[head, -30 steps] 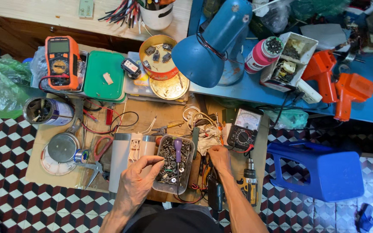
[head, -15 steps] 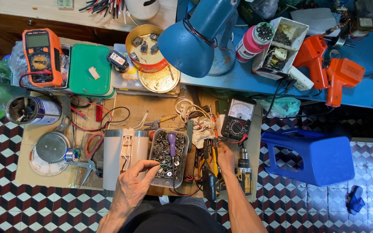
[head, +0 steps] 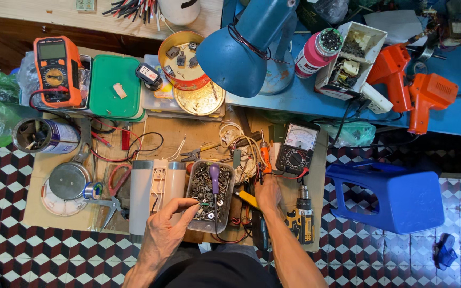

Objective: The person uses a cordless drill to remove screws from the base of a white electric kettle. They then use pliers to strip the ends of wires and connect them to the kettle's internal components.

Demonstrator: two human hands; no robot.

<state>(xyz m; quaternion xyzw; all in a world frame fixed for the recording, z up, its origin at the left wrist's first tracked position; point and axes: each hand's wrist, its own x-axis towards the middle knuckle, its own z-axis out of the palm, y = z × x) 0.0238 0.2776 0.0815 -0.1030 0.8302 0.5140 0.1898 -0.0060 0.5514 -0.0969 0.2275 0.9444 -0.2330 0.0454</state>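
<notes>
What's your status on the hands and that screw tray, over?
Left hand pinching a small part at the clear screw tray. Right hand resting on tools beside it. Purple-handled screwdriver lying in the tray.

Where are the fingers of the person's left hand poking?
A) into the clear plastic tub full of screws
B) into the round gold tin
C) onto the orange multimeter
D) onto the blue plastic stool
A: the left hand has its fingertips at the edge of the clear plastic tub of screws, pinching a small piece there, far from the other things.
</notes>
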